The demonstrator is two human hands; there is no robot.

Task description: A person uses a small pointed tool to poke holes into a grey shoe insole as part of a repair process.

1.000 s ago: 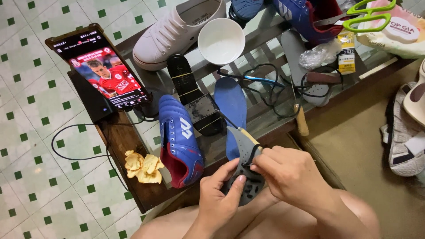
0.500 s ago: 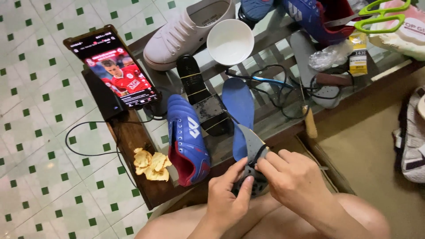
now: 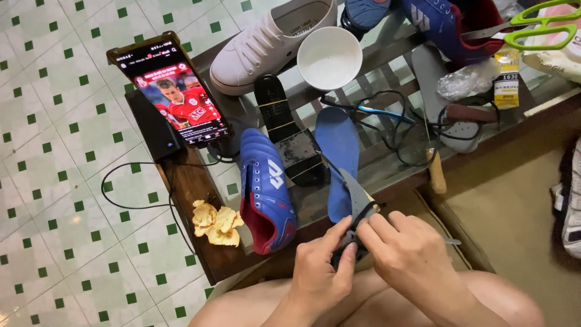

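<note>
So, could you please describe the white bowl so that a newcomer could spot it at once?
Start at the glass table. Near its far edge, right of the white sneaker, stands the white bowl. It is the only round, open-topped thing among the shoes.

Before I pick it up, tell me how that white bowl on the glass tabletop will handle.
The white bowl looks thin-walled and empty, so probably light. Its smooth walls may be slippery, and on the glass tabletop a nudge would likely make it slide rather than tip. It sits close beside the white sneaker, so it could bump that.
</note>
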